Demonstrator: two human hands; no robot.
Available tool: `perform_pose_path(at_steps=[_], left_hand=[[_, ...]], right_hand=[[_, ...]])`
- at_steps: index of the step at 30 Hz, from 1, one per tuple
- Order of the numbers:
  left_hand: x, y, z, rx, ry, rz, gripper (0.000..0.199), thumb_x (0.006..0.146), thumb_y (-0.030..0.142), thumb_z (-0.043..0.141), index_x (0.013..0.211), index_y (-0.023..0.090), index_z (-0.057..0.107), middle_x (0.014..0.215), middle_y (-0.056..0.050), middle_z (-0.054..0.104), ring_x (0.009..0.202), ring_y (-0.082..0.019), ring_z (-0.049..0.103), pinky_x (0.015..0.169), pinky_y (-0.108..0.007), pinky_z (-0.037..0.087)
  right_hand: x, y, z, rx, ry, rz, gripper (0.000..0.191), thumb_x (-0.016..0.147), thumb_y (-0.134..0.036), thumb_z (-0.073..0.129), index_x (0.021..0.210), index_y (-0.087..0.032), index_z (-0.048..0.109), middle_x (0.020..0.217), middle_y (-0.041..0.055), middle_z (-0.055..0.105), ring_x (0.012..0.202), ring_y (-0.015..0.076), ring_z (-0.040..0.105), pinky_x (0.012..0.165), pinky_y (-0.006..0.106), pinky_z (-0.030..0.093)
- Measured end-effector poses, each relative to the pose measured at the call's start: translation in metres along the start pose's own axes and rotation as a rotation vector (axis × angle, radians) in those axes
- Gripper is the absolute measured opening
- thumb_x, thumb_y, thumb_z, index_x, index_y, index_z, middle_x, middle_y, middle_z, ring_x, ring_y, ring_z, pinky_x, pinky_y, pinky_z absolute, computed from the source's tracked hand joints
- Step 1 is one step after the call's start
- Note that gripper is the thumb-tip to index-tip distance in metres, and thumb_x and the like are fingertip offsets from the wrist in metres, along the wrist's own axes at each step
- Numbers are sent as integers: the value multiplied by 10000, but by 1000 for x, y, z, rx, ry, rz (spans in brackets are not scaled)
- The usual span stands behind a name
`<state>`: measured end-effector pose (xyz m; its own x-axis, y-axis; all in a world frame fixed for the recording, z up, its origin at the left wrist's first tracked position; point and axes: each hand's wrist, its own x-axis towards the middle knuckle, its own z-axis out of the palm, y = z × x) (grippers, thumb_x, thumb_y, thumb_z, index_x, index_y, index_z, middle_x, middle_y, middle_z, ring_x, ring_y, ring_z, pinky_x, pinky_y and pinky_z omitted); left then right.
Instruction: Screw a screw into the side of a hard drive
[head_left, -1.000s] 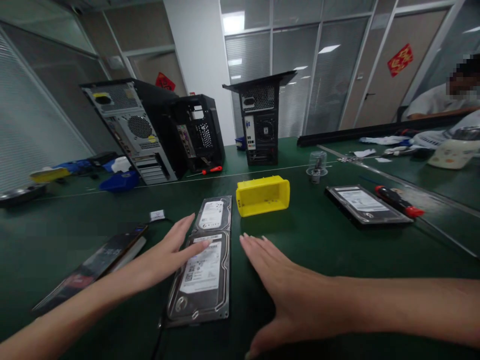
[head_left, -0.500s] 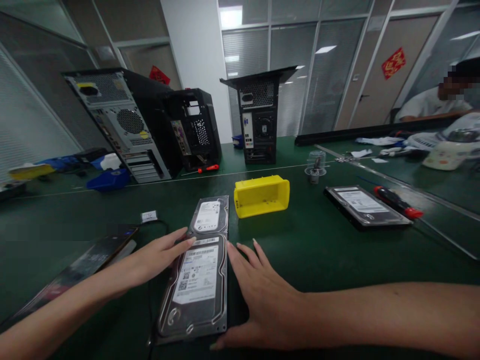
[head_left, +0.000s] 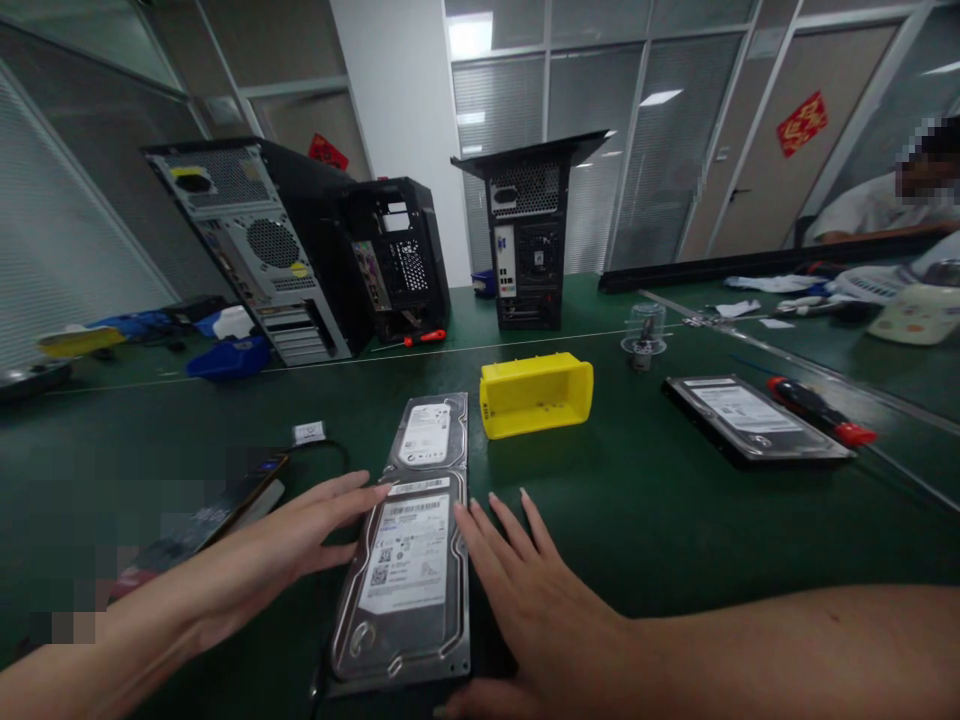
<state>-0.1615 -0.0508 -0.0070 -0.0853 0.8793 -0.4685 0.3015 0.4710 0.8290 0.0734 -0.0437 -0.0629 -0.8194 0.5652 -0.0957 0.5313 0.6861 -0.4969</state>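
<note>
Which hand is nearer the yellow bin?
Right. The right hand has its fingertips just this side of the yellow bin, beside the front hard drive's right edge. The left hand is farther off, at that drive's left edge.

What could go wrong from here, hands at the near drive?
The near hard drive seems to meet the far hard drive end to end, so a push forward might shove both. The black cable by the left hand could snag its fingers. The yellow bin stands close to the far drive and might get knocked.
</note>
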Motion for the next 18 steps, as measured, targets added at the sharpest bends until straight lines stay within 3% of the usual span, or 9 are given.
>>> perform_pose_path(at_steps=[6,12,18], left_hand=[[-17,14,18,-43,58,-46,796,460,606,677,1119,191,514,1434,-72,311,1281,-269,342,1023,-361,370],[-10,19,32,12,-28,28,665,645,597,593,1187,219,521,1375,-63,415,1274,-277,357,948,-388,430],[0,29,61,47,-174,118,552,761,533,537,1214,218,516,1312,-64,491,1234,-262,416,933,-367,439]], right_hand=[[7,0,14,-5,0,5,1041,752,-725,411,1429,-123,-102,1417,114,-168,1353,343,-102,1107,542,-77],[-6,-1,3,-31,-86,120,1050,769,-580,523,1401,-80,-151,1358,141,-282,1320,342,-197,1113,533,-22],[-42,16,-7,2,-68,216,1035,751,-573,546,1413,-87,-83,1404,119,-182,1340,354,-123,1101,568,12]])
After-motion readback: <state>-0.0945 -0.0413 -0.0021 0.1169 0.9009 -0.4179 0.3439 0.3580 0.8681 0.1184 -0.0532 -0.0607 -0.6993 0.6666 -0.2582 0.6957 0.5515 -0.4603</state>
